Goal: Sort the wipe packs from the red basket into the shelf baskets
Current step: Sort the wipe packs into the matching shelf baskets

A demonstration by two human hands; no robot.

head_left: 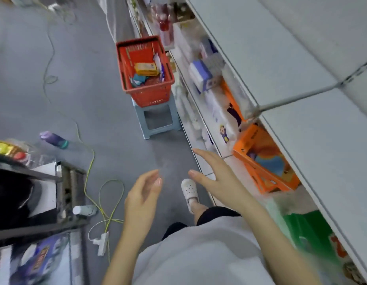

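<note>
One shelf (291, 103) on the right, orange shelf basket (267, 182) in it?
— Yes. Red basket (149, 95) on pale blue stool (158, 120) beside it.
Hands?
— Left hand (143, 200), right hand (217, 179): both empty, fingers loosely spread.
Packs?
— Yellow, teal and white wipe packs (146, 68), inside red basket.

Left hand (144, 194): you are holding it open and empty, fingers relaxed, above the grey floor (86, 83).
Right hand (217, 179): you are holding it out with fingers spread, near the orange shelf basket (260, 173).
Red basket (125, 64): it is sitting on a pale blue stool (158, 120) beside the shelf (302, 103), carrying a few wipe packs (146, 68).
</note>
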